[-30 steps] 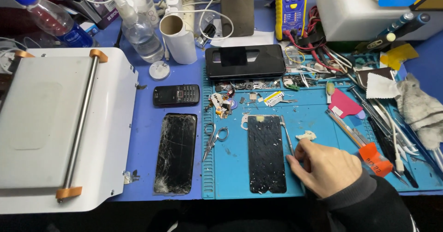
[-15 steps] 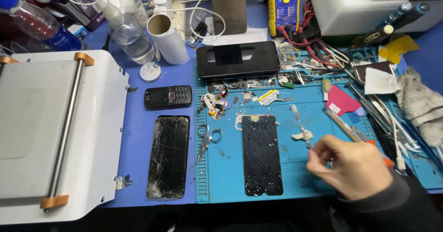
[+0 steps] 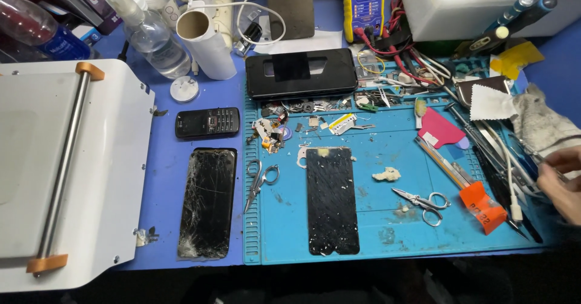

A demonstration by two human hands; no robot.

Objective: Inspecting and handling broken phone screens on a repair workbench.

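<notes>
Two dark slabs lie apart, cracked phone [image 3: 209,202] at 9 o'clock of the screen panel [image 3: 331,200], while at the blue mat's [image 3: 387,231] 3 o'clock the right hand [image 3: 563,180], fingers loosely bent, grip unclear, seems to be choosing from the tool pile [image 3: 496,153], which calls for a fine pinch.

Blue work mat [image 3: 387,231]; black phone panel [image 3: 331,200] speckled white; black phone screen [image 3: 209,201] webbed with pale cracks; black keypad phone [image 3: 207,122]; pink triangular pick [image 3: 440,127]; orange tag [image 3: 482,206]; silver scissors [image 3: 423,200]; white machine [image 3: 66,171], orange-capped steel bar; yellow multimeter [image 3: 365,4].
</notes>
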